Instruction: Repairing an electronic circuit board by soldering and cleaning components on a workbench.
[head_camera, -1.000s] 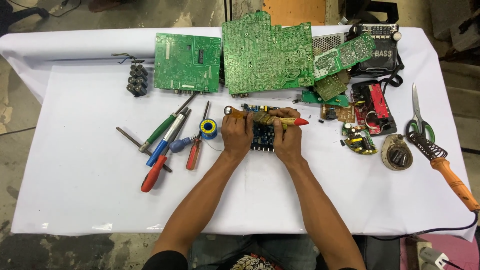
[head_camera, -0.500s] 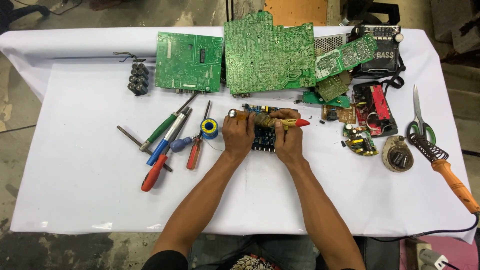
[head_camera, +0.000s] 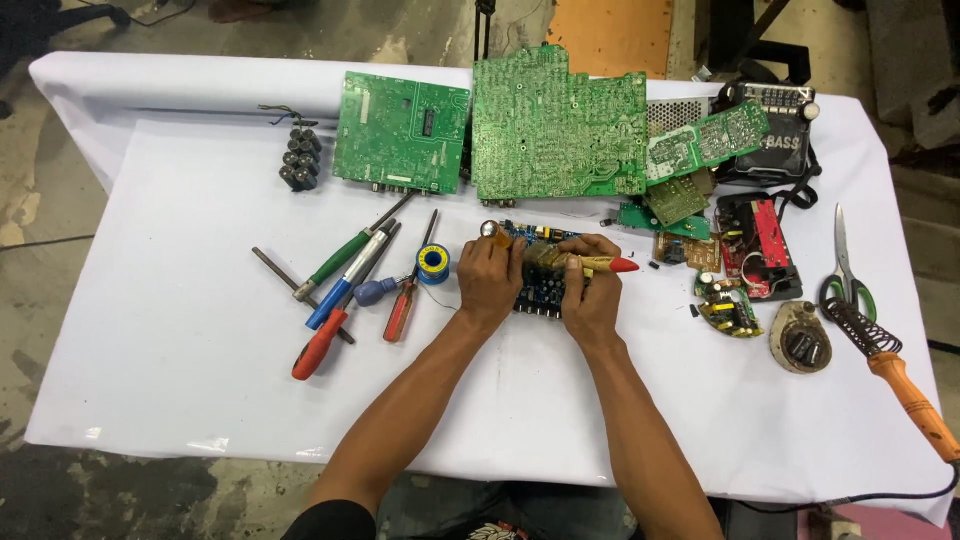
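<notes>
Head view: left hand (head_camera: 489, 278) and right hand (head_camera: 591, 296) clamp a small blue circuit board (head_camera: 540, 268) mid-table; right also grips a yellow-handled tool (head_camera: 598, 264). Light, stiff, fragile—best held by edges.

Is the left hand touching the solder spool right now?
Apart. The head view shows a strip of white cloth between the left hand and the solder spool; the hand rests on the blue circuit board.

labels: white lettering patch on black radio (head_camera: 775, 150) | table's far right corner
</notes>
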